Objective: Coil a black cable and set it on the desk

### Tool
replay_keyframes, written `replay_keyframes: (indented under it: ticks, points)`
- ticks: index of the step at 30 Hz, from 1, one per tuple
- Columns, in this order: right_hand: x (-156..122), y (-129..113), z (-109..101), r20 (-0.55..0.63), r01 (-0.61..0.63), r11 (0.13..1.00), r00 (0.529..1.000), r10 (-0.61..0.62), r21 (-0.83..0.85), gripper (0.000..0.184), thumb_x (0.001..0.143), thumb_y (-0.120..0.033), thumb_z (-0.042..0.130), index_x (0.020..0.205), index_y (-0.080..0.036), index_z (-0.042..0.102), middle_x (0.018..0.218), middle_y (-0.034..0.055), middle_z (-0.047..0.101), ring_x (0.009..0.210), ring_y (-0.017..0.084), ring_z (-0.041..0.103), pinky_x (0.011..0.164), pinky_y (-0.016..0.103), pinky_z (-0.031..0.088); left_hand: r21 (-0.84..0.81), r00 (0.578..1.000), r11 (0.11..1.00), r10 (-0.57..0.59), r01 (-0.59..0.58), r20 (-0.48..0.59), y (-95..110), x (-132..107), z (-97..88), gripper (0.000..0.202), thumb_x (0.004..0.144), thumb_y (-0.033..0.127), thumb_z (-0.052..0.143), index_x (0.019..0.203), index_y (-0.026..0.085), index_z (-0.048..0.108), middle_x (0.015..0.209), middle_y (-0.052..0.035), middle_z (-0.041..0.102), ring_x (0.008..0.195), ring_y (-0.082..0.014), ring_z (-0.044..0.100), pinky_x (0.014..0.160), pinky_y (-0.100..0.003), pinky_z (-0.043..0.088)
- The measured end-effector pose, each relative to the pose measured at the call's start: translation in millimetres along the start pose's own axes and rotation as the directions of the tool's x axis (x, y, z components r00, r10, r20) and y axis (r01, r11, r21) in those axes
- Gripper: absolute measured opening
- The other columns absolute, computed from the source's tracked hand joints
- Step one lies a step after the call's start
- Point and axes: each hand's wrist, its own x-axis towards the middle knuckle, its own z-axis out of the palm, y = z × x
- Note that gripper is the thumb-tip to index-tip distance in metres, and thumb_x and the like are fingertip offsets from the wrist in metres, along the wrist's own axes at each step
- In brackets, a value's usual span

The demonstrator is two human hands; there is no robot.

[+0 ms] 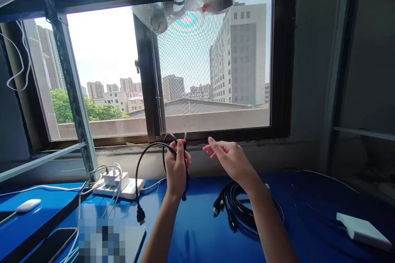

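Daylight pours toward me from the far window (pixel 149 76), its left pane's sky (pixel 103 49) bleached white — while the mesh (pixel 185 63) at right swims with rainbow rings (pixel 191 24). The far-right wall (pixel 375 70) sinks into gloom, and glare pales the blue table (pixel 200 201) at left. My left hand (pixel 177 168) and right hand (pixel 232 158) look sharp — coarse pixel blocks (pixel 103 240) mask a near-left patch.

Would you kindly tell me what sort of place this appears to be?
It looks like an indoor workspace, perhaps an office or workshop: a glossy blue tabletop bears a white rectangular power strip, and behind it a wide, dark-framed window looks out on tall city buildings.
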Motion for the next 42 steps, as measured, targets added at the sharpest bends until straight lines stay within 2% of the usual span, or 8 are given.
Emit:
replay_keyframes:
  ticks: [7, 14, 21, 23, 28, 34, 39, 42]
  points:
    - [7.3, 9.1, 19.4, 0.139, 0.068, 0.974, 0.985, -0.099, 0.214, 0.059, 0.082, -0.067, 0.037, 0.098, -0.02, 0.069, 0.093, 0.0068, 0.07, 0.076, 0.019, 0.065, 0.068, 0.031, 0.046, 0.004, 0.971, 1.0, -0.005, 0.004, 0.238, 9.1, 13.1, 4.5, 0.049, 0.074, 0.065, 0.059, 0.083, 0.017, 0.055, 0.039, 0.0078, 0.047, 0.035, -0.0074, 0.041, 0.041, -0.019, 0.03]
    - [13.4, -8.1, 17.9, 0.091, -0.183, 0.865, 0.983, 0.159, 0.468, 0.021, 0.075, -0.028, 0.058, 0.091, -0.017, 0.064, 0.088, 0.0038, 0.068, 0.079, 0.013, 0.063, 0.068, 0.022, 0.047, 0.043, 0.923, 0.994, -0.106, 0.097, 0.37, -24.1, 21.7, 1.1, 0.05, 0.075, 0.064, 0.052, 0.092, 0.017, 0.048, 0.048, 0.0051, 0.054, 0.04, -0.0119, 0.049, 0.043, -0.023, 0.035]
    - [14.4, 5.6, 18.4, -0.111, -0.123, 0.975, 0.983, 0.145, 0.183, 0.028, 0.075, -0.048, 0.057, 0.075, -0.02, 0.056, 0.07, 0.0009, 0.06, 0.062, 0.013, 0.054, 0.053, 0.024, 0.038, 0.12, 0.922, 0.989, 0.033, -0.086, 0.386, -3.4, 8.0, 11.7, 0.033, 0.088, 0.047, 0.046, 0.096, 0.016, 0.053, 0.058, 0.0012, 0.059, 0.054, -0.0144, 0.058, 0.057, -0.025, 0.046]
    - [16.7, 11.6, 21.0, -0.053, -0.083, 0.984, 0.994, 0.092, 0.155, 0.037, 0.076, -0.055, 0.05, 0.064, -0.02, 0.054, 0.057, -0.0001, 0.054, 0.055, 0.013, 0.048, 0.05, 0.024, 0.034, 0.147, 0.909, 0.983, 0.042, -0.113, 0.414, 3.6, 3.9, 13.5, 0.032, 0.09, 0.045, 0.045, 0.099, 0.016, 0.055, 0.061, 0.0, 0.061, 0.055, -0.0141, 0.058, 0.057, -0.025, 0.046]
    - [15.6, 3.8, 24.8, 0.022, -0.024, 0.782, 1.0, 0.013, 0.623, 0.027, 0.064, -0.044, 0.051, 0.074, -0.02, 0.061, 0.058, -0.0017, 0.057, 0.049, 0.013, 0.048, 0.045, 0.024, 0.035, 0.108, 0.874, 0.99, 0.031, -0.095, 0.485, 11.6, 0.5, 14.0, 0.036, 0.09, 0.049, 0.045, 0.099, 0.016, 0.059, 0.066, -0.0005, 0.062, 0.053, -0.0118, 0.055, 0.055, -0.024, 0.046]
    - [4.2, -13.8, 7.1, -0.069, -0.006, 0.487, 0.988, 0.135, 0.874, 0.017, 0.064, -0.039, 0.059, 0.067, -0.023, 0.057, 0.074, 0.0002, 0.065, 0.078, 0.016, 0.062, 0.067, 0.026, 0.049, 0.109, 0.943, 0.979, 0.134, -0.175, 0.305, 4.7, 7.9, 12.2, 0.041, 0.089, 0.054, 0.044, 0.098, 0.017, 0.06, 0.086, -0.0054, 0.068, 0.059, -0.011, 0.057, 0.054, -0.024, 0.046]
    - [-1.4, -13.0, -33.4, 0.003, 0.027, 0.532, 0.999, -0.054, 0.846, 0.031, 0.066, -0.034, 0.066, 0.053, -0.023, 0.04, 0.053, -0.0042, 0.049, 0.05, 0.011, 0.049, 0.055, 0.026, 0.046, 0.184, 0.969, 0.952, 0.243, -0.245, 0.032, -2.6, 22.4, -3.8, 0.039, 0.09, 0.053, 0.041, 0.091, 0.018, 0.058, 0.079, -0.0031, 0.066, 0.051, -0.0087, 0.052, 0.049, -0.022, 0.041]
    - [-1.7, -5.8, -54.9, 0.035, 0.0, 0.64, 0.998, -0.043, 0.769, 0.032, 0.067, -0.035, 0.063, 0.053, -0.024, 0.037, 0.044, -0.0086, 0.032, 0.033, 0.005, 0.023, 0.038, 0.023, 0.03, 0.257, 0.959, 0.93, 0.281, -0.262, -0.043, -5.1, 29.2, -15.1, 0.034, 0.089, 0.049, 0.044, 0.089, 0.018, 0.057, 0.074, -0.0008, 0.063, 0.05, -0.0081, 0.049, 0.051, -0.022, 0.042]
